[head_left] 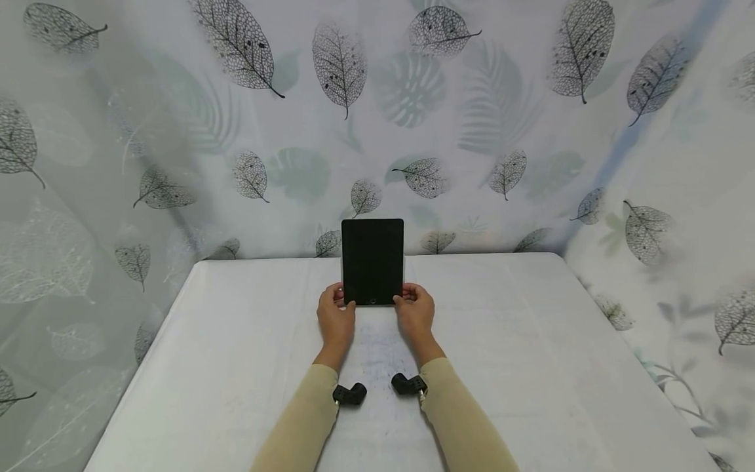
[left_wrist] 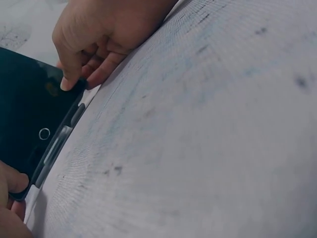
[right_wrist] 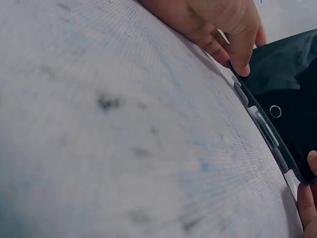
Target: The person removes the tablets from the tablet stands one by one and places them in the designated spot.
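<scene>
A black tablet (head_left: 373,261), its screen dark, stands tilted up toward me near the far side of the table, home button at the bottom. My left hand (head_left: 336,321) grips its lower left corner, thumb on the front and fingers behind. At the lower right corner my right hand (head_left: 415,314) pinches it in the same manner. Along the bottom edge, the left wrist view shows a pale, partly see-through case rim (left_wrist: 58,146) with cut-outs. That rim (right_wrist: 265,131) also appears in the right wrist view, close over the cloth. The tablet's back is hidden.
A white cloth (head_left: 236,328) with faint bluish marks covers the table. Leaf-patterned curtains (head_left: 342,144) hang behind it and on both sides. Small black cameras (head_left: 350,394) sit on the inner side of each wrist, over light sleeves.
</scene>
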`<state>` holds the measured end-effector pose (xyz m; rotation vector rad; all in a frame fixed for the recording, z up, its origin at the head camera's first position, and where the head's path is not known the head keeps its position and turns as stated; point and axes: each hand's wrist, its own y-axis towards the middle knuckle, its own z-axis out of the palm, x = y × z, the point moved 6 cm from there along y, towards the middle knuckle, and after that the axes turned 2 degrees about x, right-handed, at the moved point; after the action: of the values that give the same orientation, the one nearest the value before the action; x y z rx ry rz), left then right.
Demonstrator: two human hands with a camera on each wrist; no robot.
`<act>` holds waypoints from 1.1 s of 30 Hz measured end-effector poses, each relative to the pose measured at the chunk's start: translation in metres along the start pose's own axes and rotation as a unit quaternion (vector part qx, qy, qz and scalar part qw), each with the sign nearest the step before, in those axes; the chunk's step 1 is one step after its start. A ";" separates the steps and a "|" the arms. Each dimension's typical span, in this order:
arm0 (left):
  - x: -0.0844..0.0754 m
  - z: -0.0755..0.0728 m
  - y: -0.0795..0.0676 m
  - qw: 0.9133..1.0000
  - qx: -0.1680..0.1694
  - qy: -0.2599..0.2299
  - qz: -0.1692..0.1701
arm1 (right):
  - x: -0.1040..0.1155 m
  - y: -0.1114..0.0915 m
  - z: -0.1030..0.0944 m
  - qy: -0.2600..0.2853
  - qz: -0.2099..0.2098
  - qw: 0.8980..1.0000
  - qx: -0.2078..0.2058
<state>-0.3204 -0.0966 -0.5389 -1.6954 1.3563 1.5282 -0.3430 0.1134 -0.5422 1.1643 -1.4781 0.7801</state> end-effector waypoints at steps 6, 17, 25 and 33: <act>0.001 -0.002 0.000 0.999 -0.002 -0.039 0.014 | 0.002 -0.002 0.000 0.028 -0.011 1.000 0.005; -0.002 -0.003 -0.002 0.992 0.040 -0.115 0.017 | 0.004 -0.004 -0.006 0.084 -0.069 0.994 0.014; -0.010 -0.004 -0.002 0.970 0.083 -0.228 0.012 | 0.017 -0.008 -0.017 0.130 -0.060 0.989 0.043; -0.030 0.000 0.002 0.961 0.084 -0.257 0.054 | 0.024 0.001 -0.028 0.207 -0.078 0.974 0.040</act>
<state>-0.3181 -0.0871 -0.5101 -1.0334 1.2630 1.7038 -0.3339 0.1331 -0.5125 1.0829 -1.0066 0.9152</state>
